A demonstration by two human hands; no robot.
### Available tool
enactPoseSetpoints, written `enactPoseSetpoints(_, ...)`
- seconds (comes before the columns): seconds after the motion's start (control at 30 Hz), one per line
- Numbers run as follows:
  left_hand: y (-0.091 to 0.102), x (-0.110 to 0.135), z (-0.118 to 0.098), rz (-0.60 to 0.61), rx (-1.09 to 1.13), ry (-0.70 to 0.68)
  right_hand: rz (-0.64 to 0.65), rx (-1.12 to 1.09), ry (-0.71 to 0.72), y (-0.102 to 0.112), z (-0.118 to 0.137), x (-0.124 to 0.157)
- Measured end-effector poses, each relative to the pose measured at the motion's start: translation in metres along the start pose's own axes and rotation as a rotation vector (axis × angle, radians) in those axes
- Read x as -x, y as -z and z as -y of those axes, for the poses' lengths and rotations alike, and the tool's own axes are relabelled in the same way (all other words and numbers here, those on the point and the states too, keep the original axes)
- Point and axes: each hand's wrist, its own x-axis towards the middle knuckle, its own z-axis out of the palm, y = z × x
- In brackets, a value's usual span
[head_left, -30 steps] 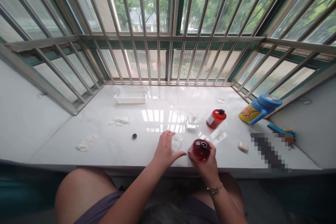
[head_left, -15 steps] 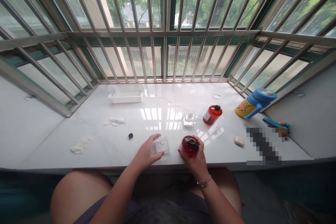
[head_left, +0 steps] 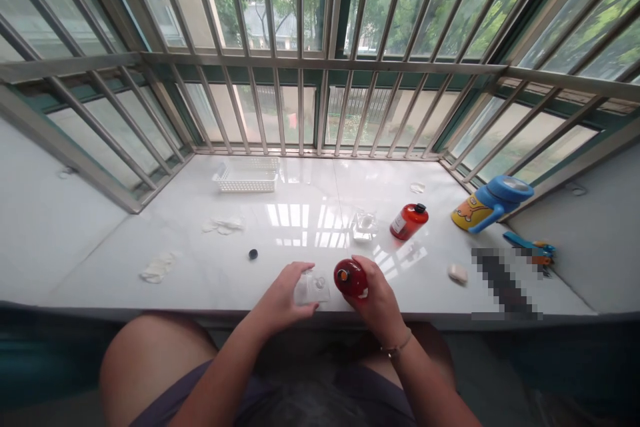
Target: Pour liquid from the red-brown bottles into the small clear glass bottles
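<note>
My right hand (head_left: 375, 297) grips a red bottle (head_left: 351, 278) tipped on its side, its uncapped orange neck pointing left. My left hand (head_left: 283, 297) holds the left edge of a small transparent plastic case (head_left: 315, 287), which lies on the white marble sill (head_left: 150, 240). The two hands are close together near the sill's front edge, with the case almost touching the bottle. Farther back stand a second red bottle (head_left: 409, 221) with a black cap and a small glass container (head_left: 365, 225). A small black cap (head_left: 253, 254) lies left of my left hand.
A white plastic basket (head_left: 246, 175) and cotton pads (head_left: 157, 267) lie to the left. On the right are a blue and yellow cup (head_left: 493, 204), a white bar of soap (head_left: 457, 273), and a blue-handled tool (head_left: 530, 248). Metal window bars (head_left: 320, 107) close off the far side.
My right hand has tipped the red bottle from neck-up onto its side. My left hand has drawn the transparent case left and toward me.
</note>
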Motion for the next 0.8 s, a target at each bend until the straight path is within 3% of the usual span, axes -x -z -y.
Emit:
enactPoseSetpoints(0.2, 0.002, 0.002, -0.007, 0.005, 0.066, 0.069, 0.072, 0.227, 0.174, 0.009, -0.003, -0.012)
enactPoseSetpoints(0.43, 0.008, 0.004, -0.015, -0.001, 0.087, 0.017, 0.134, 0.298, 0.199, 0.024, 0.005, -0.024)
enactPoseSetpoints(0.8, 0.007, 0.006, -0.024, 0.000, 0.248, 0.096, 0.136, 0.417, 0.329, 0.045, 0.026, -0.052)
